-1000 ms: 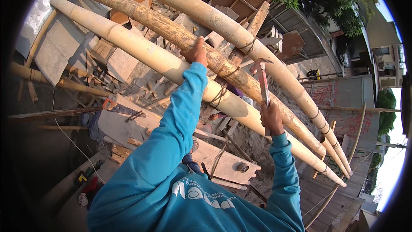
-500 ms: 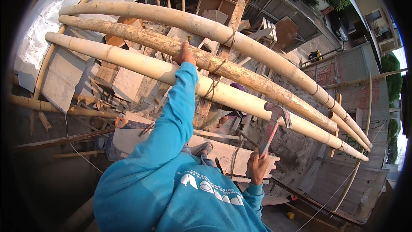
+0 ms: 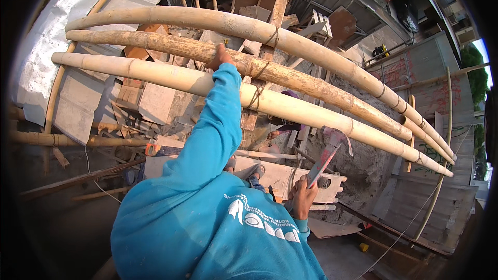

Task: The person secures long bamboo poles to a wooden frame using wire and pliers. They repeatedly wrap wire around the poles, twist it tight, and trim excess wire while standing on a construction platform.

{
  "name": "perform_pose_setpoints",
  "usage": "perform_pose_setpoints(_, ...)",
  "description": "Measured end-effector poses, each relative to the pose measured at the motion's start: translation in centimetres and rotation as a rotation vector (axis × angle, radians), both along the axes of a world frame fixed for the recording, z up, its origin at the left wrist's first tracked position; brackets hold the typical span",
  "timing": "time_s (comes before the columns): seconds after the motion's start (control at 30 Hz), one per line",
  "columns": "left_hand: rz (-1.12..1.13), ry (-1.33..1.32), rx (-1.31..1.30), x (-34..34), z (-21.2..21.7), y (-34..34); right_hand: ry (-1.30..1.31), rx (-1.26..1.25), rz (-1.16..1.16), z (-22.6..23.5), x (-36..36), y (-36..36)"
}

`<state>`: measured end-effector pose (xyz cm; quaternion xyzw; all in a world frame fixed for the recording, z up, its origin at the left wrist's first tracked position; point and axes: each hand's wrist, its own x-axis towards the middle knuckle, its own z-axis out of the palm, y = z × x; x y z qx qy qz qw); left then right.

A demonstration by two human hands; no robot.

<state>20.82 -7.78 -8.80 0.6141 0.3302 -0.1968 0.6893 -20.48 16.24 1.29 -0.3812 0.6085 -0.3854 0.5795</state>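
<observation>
My left hand (image 3: 221,58) is closed over the middle bamboo pole (image 3: 306,89), a blotchy brown one; the fingertips are hidden on its far side. In my right hand (image 3: 303,197), lower down, is a claw hammer (image 3: 326,159) with a worn red and grey handle, its head raised just below the nearest bamboo pole (image 3: 295,110). That pole is pale and passes under my left forearm. Beyond the middle one runs a thick far bamboo pole (image 3: 207,19). Dark ties (image 3: 256,97) bind the poles to an upright wooden post (image 3: 278,9).
Far below, a person in dark purple (image 3: 287,124) is partly hidden by the nearest pole. My sandalled foot (image 3: 254,170) is near pale planks (image 3: 327,189). Broken boards (image 3: 157,102) litter the ground at left. Metal sheeting (image 3: 415,72) walls the right; a saw handle (image 3: 152,149) shows at left.
The hammer has dropped slightly, its head now off the nearest pole's edge in view. My left hand keeps its hold on the middle pole. The whole view has shifted a little.
</observation>
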Motion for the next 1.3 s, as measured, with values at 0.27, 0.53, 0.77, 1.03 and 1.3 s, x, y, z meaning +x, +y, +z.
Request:
perform_pose_setpoints(0.27,-0.156,-0.092,0.038,0.7,0.0,0.1,-0.026,0.083,-0.013,-2.2,0.9,2.1)
perform_pose_setpoints(0.53,-1.472,-1.454,0.821,-1.9,1.4,5.9,-0.041,0.122,-0.095,-2.4,1.2,3.8)
perform_pose_setpoints(0.77,-1.97,-1.817,0.888,2.6,1.1,2.6,-0.076,0.209,-0.204,-3.4,1.2,4.5)
perform_pose_setpoints(1.03,-2.099,-1.807,0.715,3.5,1.5,0.6,-0.247,0.302,-0.317,-7.3,0.9,6.0)
perform_pose_setpoints(1.3,-2.073,-1.739,0.942,2.9,2.4,1.5,-0.572,0.456,-0.512,-9.6,-3.3,7.7)
